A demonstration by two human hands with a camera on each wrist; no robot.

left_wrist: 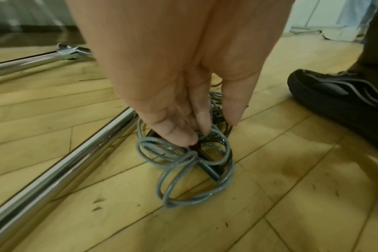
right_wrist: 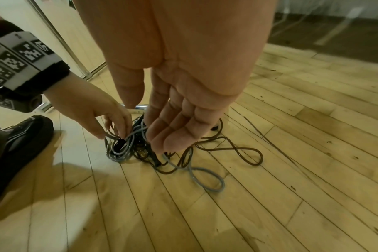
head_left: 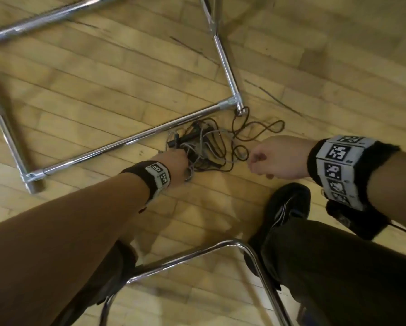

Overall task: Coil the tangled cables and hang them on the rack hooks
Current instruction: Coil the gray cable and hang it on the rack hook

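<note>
A tangle of grey and dark cables (head_left: 204, 149) lies on the wood floor against the rack's chrome base bar (head_left: 131, 140). My left hand (head_left: 176, 161) reaches down into the pile. In the left wrist view its fingertips (left_wrist: 194, 138) dig into loops of the grey cable (left_wrist: 183, 163). The right wrist view shows the left hand (right_wrist: 112, 131) pinching a strand of the grey cable (right_wrist: 123, 150). My right hand (head_left: 258, 161) hovers just right of the pile, fingers loosely bent and holding nothing (right_wrist: 148, 125). A dark cable (right_wrist: 237, 150) trails out in a figure-eight loop.
The rack's chrome frame (head_left: 228, 67) stands on the floor behind the pile, with its base corner joint (head_left: 235, 102) right by the cables. My black shoe (head_left: 289, 203) is planted near the right hand. A chrome chair frame (head_left: 221, 248) sits between my legs.
</note>
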